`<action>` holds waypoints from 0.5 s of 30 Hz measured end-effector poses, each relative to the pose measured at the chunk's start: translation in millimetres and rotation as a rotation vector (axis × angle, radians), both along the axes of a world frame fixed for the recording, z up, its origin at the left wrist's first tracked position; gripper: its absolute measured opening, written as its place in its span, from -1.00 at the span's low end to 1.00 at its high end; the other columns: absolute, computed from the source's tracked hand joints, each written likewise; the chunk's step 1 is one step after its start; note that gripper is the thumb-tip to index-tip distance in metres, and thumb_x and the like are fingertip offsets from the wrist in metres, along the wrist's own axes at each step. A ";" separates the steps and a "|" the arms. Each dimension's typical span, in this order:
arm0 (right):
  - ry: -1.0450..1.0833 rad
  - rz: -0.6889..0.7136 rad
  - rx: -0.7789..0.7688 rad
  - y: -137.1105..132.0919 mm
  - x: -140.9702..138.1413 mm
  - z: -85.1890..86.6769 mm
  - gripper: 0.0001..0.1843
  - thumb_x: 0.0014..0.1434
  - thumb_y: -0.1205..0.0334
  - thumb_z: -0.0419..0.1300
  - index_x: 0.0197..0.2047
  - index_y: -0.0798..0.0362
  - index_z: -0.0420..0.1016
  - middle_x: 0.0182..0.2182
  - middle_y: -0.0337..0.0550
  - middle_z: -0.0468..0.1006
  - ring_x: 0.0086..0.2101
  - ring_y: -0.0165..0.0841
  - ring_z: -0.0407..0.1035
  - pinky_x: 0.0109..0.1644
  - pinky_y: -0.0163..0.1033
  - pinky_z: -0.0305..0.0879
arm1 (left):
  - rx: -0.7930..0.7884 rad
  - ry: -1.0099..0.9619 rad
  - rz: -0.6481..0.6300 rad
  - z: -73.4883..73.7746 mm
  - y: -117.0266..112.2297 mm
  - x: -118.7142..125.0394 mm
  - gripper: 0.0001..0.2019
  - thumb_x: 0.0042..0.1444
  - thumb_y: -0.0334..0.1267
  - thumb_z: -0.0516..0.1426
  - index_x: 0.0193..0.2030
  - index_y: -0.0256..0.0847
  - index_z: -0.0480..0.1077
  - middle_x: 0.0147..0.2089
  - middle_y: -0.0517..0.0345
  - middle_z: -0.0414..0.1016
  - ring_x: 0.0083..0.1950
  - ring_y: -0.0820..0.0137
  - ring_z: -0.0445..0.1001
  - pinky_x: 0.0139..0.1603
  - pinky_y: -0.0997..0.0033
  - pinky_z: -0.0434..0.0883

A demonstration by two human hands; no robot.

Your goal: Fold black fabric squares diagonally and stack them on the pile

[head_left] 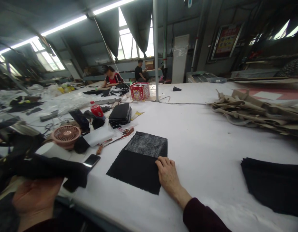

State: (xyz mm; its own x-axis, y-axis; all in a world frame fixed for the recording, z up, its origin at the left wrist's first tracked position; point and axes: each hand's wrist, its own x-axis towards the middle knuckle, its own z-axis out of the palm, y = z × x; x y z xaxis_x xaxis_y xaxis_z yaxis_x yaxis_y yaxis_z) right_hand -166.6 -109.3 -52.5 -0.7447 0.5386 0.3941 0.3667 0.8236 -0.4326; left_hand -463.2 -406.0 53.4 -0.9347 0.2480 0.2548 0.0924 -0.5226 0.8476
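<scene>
A black fabric piece lies flat on the white table. Across its far part runs a speckled grey panel. My right hand is at the piece's right edge, with curled fingers pressed together on it and the thumb hidden. At the lower left, my left hand is blurred and closed around a dark cloth, which hangs over the table's near edge. Just beyond that cloth is a smartphone. Farther right, a stack of black fabric rests on the table.
A pink fan, a red-labelled bottle and a pile of black pieces crowd the left side. Beige material is heaped at right. A red box stands near a metal pole. Two people are farther back.
</scene>
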 end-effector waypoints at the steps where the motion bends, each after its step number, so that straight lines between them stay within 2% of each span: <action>1: 0.042 -0.009 -0.071 -2.8 2.9 2.9 -0.63 0.19 0.50 0.02 0.00 0.04 0.45 0.02 -0.02 0.46 0.01 -0.18 0.27 0.07 -0.03 0.10 | -0.055 0.015 -0.004 8.2 0.8 6.1 -0.74 0.22 -0.07 0.01 -0.01 0.12 0.42 0.08 0.51 0.50 0.35 0.25 0.22 0.37 0.12 0.23; 2: 0.090 -0.018 -0.171 -6.4 7.3 7.0 -0.65 0.20 0.47 0.02 0.01 0.05 0.45 -0.01 -0.02 0.48 -0.01 -0.19 0.30 0.08 -0.03 0.12 | -0.142 0.016 -0.040 15.0 6.3 13.9 -0.74 0.20 -0.05 0.04 -0.01 0.13 0.43 0.08 0.49 0.51 0.34 0.23 0.24 0.33 0.13 0.29; 4: 0.182 -0.006 -0.467 -15.7 21.1 18.6 -0.72 0.23 0.33 0.08 0.00 0.05 0.46 -0.08 -0.02 0.52 -0.06 -0.20 0.36 0.07 -0.05 0.19 | -0.372 -0.002 -0.202 23.2 31.9 36.2 -0.71 0.13 -0.02 0.11 -0.02 0.09 0.45 0.05 0.35 0.53 0.25 0.11 0.34 0.21 0.09 0.40; 5: 0.225 0.020 -0.647 -21.0 30.6 25.5 -0.72 0.24 0.23 0.12 0.01 0.05 0.46 -0.10 -0.03 0.54 -0.07 -0.21 0.38 0.07 -0.06 0.22 | -0.508 -0.009 -0.346 24.2 51.4 51.9 -0.69 0.10 -0.02 0.15 -0.01 0.07 0.45 0.04 0.26 0.54 0.20 0.06 0.39 0.15 0.06 0.43; 7: 0.305 0.102 -0.993 -32.0 54.2 39.3 -0.60 0.23 0.04 0.17 0.07 0.03 0.43 -0.05 -0.03 0.54 -0.03 -0.20 0.40 0.09 -0.08 0.26 | -0.599 0.022 -0.504 19.7 99.2 94.1 -0.69 -0.08 -0.12 0.30 -0.16 -0.07 0.50 -0.08 0.12 0.58 0.00 0.01 0.50 0.02 0.05 0.47; 8: 0.344 0.146 -1.123 -37.3 67.6 45.1 -0.53 0.21 -0.03 0.18 0.11 0.01 0.41 0.00 -0.02 0.52 0.01 -0.19 0.39 0.11 -0.08 0.26 | -0.634 0.074 -0.604 14.6 124.8 120.7 -0.75 -0.11 -0.20 0.32 -0.24 -0.16 0.50 -0.05 0.07 0.56 0.01 0.02 0.49 0.06 0.07 0.44; 9: 0.388 0.182 -1.210 -42.2 81.5 49.6 -0.47 0.20 -0.08 0.20 0.15 0.00 0.39 0.05 -0.02 0.49 0.06 -0.17 0.36 0.15 -0.07 0.24 | -0.687 0.245 -0.704 8.2 149.5 150.2 -0.84 -0.09 -0.21 0.29 -0.38 -0.19 0.45 -0.05 0.04 0.54 -0.01 0.06 0.49 0.05 0.11 0.43; 11: 0.489 0.199 -1.270 -51.0 109.6 53.4 -0.40 0.14 -0.14 0.25 0.17 -0.02 0.39 0.11 -0.04 0.46 0.13 -0.14 0.30 0.21 -0.06 0.19 | -0.653 0.560 -0.828 -7.2 190.6 213.3 -0.92 0.10 -0.25 0.14 -0.35 -0.19 0.42 -0.03 0.02 0.51 0.02 0.17 0.46 0.10 0.19 0.37; 12: 0.539 0.170 -1.273 -54.7 123.4 52.4 -0.39 0.11 -0.14 0.28 0.15 -0.02 0.42 0.10 -0.05 0.46 0.14 -0.13 0.29 0.22 -0.06 0.17 | -0.622 0.653 -0.851 -15.4 205.3 243.9 -0.92 0.15 -0.30 0.09 -0.30 -0.17 0.41 -0.03 0.03 0.50 0.02 0.23 0.45 0.11 0.22 0.36; 15: 0.665 -0.094 -1.334 -64.0 162.6 41.4 -0.41 0.05 -0.13 0.34 0.07 0.00 0.47 -0.02 -0.06 0.53 0.02 -0.13 0.38 0.11 -0.07 0.28 | -0.579 0.819 -0.876 -38.8 227.0 315.7 -0.88 0.18 -0.37 0.04 -0.25 -0.15 0.40 -0.07 0.04 0.49 -0.02 0.28 0.45 0.07 0.26 0.37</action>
State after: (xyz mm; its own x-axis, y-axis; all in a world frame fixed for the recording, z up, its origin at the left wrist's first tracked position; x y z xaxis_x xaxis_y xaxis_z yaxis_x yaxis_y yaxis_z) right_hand -4.0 -173.3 -11.1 -0.5742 0.8010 -0.1696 -0.1667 -0.3172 -0.9336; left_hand -147.4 -179.1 14.6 -0.0400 0.9475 0.3174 0.4995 -0.2562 0.8276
